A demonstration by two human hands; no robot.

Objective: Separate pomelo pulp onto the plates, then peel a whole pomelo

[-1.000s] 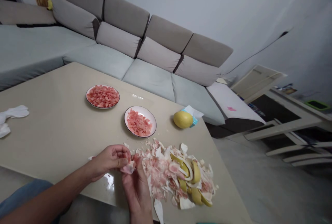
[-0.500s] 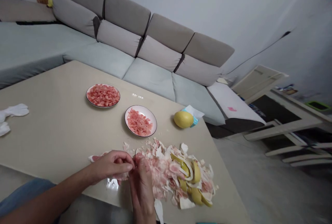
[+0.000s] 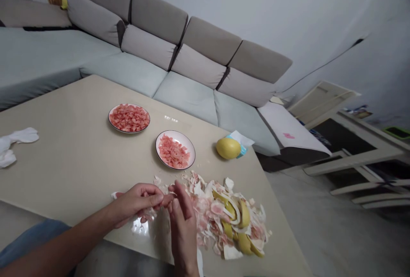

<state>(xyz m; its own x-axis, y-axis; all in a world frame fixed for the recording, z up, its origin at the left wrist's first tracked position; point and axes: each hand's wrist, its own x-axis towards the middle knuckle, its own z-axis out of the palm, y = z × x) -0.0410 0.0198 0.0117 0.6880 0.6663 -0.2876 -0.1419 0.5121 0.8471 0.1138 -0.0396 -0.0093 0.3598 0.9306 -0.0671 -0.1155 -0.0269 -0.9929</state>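
Observation:
My left hand point(image 3: 136, 203) and my right hand point(image 3: 182, 221) meet over the near edge of the beige table point(image 3: 73, 157). Both pinch a small pink pomelo segment point(image 3: 166, 200) between their fingertips. Just right of my hands lies a heap of pink-white membrane scraps and yellow peel point(image 3: 224, 219). Beyond them stands a white plate with some pink pulp pieces point(image 3: 175, 149). A second plate point(image 3: 129, 118), fuller with pulp, sits further back to the left.
A whole yellow pomelo point(image 3: 228, 148) rests by a tissue pack point(image 3: 240, 140) near the table's right edge. Crumpled white tissue point(image 3: 14, 142) lies at the far left. A grey sofa point(image 3: 179, 67) runs behind the table; white furniture point(image 3: 352, 157) stands on the right.
My hands have shifted slightly right and closed together on the segment; the pale membrane piece seen earlier between them no longer shows. The view drifted a little.

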